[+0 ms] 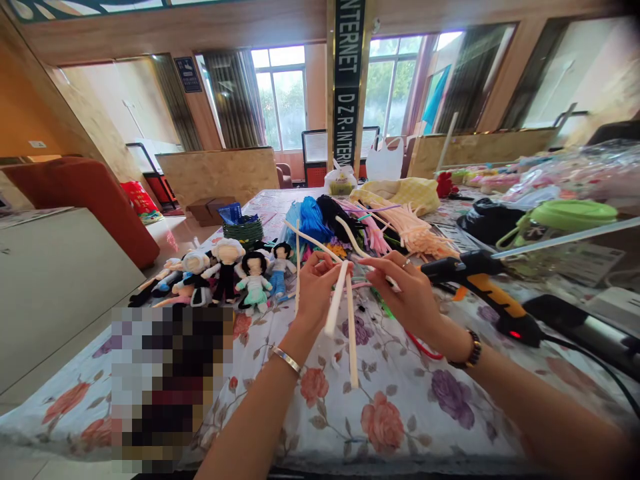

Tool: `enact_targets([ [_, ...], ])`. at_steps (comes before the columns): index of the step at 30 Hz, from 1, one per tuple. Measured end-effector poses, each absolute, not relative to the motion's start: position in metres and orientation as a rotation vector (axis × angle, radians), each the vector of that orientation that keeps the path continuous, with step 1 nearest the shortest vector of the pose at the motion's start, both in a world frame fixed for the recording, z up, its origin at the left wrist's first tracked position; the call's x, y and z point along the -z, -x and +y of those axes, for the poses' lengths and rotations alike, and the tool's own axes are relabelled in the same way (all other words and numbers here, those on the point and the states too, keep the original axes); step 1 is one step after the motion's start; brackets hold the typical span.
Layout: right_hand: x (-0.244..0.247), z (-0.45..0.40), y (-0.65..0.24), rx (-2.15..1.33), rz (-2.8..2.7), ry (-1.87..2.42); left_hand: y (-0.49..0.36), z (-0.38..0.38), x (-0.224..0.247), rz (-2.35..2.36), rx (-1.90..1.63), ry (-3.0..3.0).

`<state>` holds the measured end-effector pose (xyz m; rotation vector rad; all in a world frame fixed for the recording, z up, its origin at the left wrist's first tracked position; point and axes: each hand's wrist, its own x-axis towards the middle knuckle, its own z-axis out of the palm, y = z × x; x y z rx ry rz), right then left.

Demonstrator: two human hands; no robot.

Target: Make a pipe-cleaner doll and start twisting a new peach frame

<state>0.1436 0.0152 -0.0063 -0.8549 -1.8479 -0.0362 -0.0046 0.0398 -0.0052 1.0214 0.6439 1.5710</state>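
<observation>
Several cream-white fuzzy stems (353, 340) cross between my two hands above the flowered tablecloth (315, 427). My left hand (320, 283) pinches the stems near where they meet, and their ends point down and outward. Close beside it on the right, my right hand (403, 287) has its fingers bent around another pale stem (350, 235), which curves up and away. The fingertips of both hands are nearly touching. Behind them lie bundles of blue (311, 219), black (336, 217) and peach stems (423, 233).
Small dolls (227, 263) stand at the left, before a green basket (243, 230). On the right lies an orange and black glue gun (495, 297) with a red light and a cable, near a green-lidded jar (565, 230). A pixelated patch covers the left front.
</observation>
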Motion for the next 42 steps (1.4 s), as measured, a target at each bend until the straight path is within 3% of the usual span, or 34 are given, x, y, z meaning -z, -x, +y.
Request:
enact_targets([
  [14,0.008,0.023,-0.146,0.207,-1.631,0.910,-0.003,0.032,0.009,0.694,-1.481,-1.256],
  [28,-0.007,0.023,-0.146,-0.034,-1.602,1.076,-0.004,0.028,0.005,0.698,-1.475,-1.278],
  [42,-0.014,0.025,-0.150,0.025,-1.692,1.086,-0.003,0.028,0.003,0.606,-1.415,-1.163],
])
